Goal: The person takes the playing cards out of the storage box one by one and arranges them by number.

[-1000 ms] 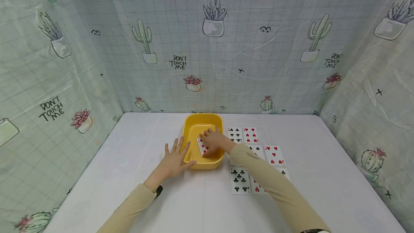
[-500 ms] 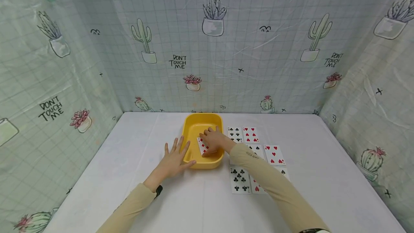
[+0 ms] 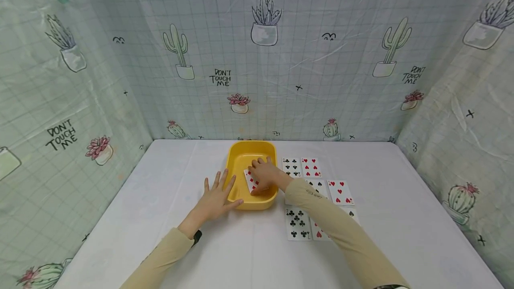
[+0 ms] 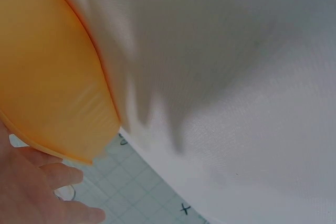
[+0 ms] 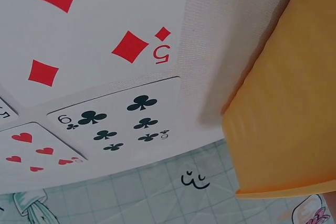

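A yellow plastic tray [image 3: 234, 157] stands near the back middle of the white table. Inside it lies a playing card with red diamonds [image 3: 250, 183], partly covered by my right hand [image 3: 265, 175]. My right thumb is at the card's near edge and the fingertips are at its far edge, pinching it from above. My left hand [image 3: 213, 198] rests at the tray's left side, fingers straight and spread. In the left wrist view, the left fingers [image 4: 65, 176] lie beside the tray's rim. The right wrist view hides nearly all of the right hand.
Right of the tray, face-up playing cards lie in rows: a six of clubs [image 3: 291, 167], a six of hearts [image 3: 311, 167], a five of hearts [image 3: 340, 192], a seven of clubs [image 3: 298, 223] and others under my right sleeve [image 3: 337, 226]. The five of diamonds [image 5: 105, 14] shows in the right wrist view.
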A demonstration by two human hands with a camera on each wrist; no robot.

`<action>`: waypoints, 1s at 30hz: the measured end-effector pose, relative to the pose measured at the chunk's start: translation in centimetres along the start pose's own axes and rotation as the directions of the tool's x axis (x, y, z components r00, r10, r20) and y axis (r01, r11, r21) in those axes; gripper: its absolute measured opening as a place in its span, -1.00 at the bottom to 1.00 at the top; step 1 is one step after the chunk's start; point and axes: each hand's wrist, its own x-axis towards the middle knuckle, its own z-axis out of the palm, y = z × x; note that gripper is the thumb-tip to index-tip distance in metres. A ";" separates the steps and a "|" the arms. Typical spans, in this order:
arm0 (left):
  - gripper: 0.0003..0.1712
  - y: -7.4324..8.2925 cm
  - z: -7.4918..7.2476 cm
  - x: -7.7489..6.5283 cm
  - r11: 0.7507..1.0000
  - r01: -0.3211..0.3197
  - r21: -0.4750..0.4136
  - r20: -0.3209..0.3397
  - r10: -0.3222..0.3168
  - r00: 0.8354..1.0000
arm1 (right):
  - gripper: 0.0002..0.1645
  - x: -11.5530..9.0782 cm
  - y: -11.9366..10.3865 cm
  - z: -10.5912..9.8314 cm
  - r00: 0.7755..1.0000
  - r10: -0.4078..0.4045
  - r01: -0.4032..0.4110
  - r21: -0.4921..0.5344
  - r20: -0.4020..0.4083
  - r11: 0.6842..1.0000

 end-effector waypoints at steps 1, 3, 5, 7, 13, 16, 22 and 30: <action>-0.06 0.0 0.0 0.0 1.000 0.000 0.003 -0.002 0.000 1.000 | 0.07 0.0 0.0 0.0 1.000 -0.001 0.001 -0.002 -0.004 1.000; -0.06 0.0 0.1 0.0 1.000 -0.001 0.016 -0.009 0.001 1.000 | 0.07 0.1 0.0 0.1 1.000 -0.002 0.002 -0.003 -0.012 1.000; -0.05 0.0 0.2 0.0 1.000 -0.007 0.017 -0.025 0.008 1.000 | 0.08 0.0 0.0 0.1 1.000 -0.007 0.006 -0.009 -0.019 1.000; -0.04 0.0 0.3 0.0 1.000 -0.017 0.005 -0.042 0.017 0.999 | 0.08 0.0 0.0 0.0 0.999 -0.013 0.012 -0.014 -0.031 1.000; -0.03 -0.1 0.3 0.0 1.000 -0.018 0.007 -0.053 0.018 0.998 | 0.09 -0.3 0.0 -0.5 0.998 -0.024 0.023 -0.026 -0.066 0.999; -0.05 0.0 0.2 0.0 1.000 -0.005 0.021 -0.032 0.005 0.999 | 0.09 -0.5 -0.1 -0.8 0.997 -0.027 0.026 -0.020 -0.074 0.999; -0.05 0.0 0.1 0.1 1.000 0.008 0.017 0.001 -0.008 1.000 | 0.10 -1.0 -0.1 -1.5 0.995 -0.030 0.031 0.009 -0.098 0.999; -0.05 0.0 0.0 0.0 1.000 0.010 0.017 0.003 -0.010 1.000 | 0.07 -1.9 0.4 -2.4 0.993 -0.028 0.032 0.035 -0.116 0.999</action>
